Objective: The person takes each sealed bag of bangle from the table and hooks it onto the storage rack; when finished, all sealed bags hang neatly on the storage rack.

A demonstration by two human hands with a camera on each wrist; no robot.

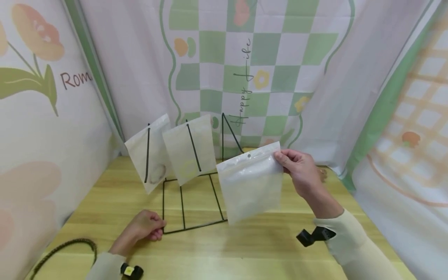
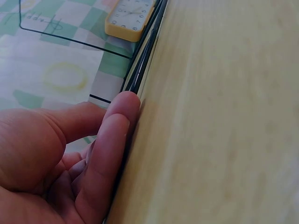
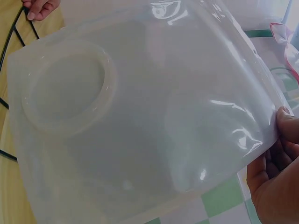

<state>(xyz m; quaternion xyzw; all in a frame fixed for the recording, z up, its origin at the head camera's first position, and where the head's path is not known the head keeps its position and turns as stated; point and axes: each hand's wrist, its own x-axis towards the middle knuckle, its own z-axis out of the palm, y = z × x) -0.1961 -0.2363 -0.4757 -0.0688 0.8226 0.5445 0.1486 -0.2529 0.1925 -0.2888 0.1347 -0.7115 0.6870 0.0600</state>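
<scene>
My right hand (image 1: 302, 171) pinches the upper right corner of a translucent zip bag (image 1: 252, 190). A small hole shows in the bag's top strip. In the right wrist view a pale ring-shaped item (image 3: 110, 88) shows inside it. My left hand (image 1: 148, 225) pinches the front left corner of a black wire rack (image 1: 194, 226) standing on the table. Two similar bags hang on the rack's prongs: a left bag (image 1: 136, 149) with a greyish ring in it, and a middle bag (image 1: 206, 144) with a yellowish ring. The held bag covers the rack's right part.
A yellow-framed clock (image 2: 131, 18) stands behind the rack in the left wrist view. On the wooden table (image 1: 196, 256), a dark braided cord (image 1: 66, 244) curves at the front left. A brown item (image 1: 322, 174) is partly hidden behind my right hand. Printed curtains (image 1: 140, 58) surround the table.
</scene>
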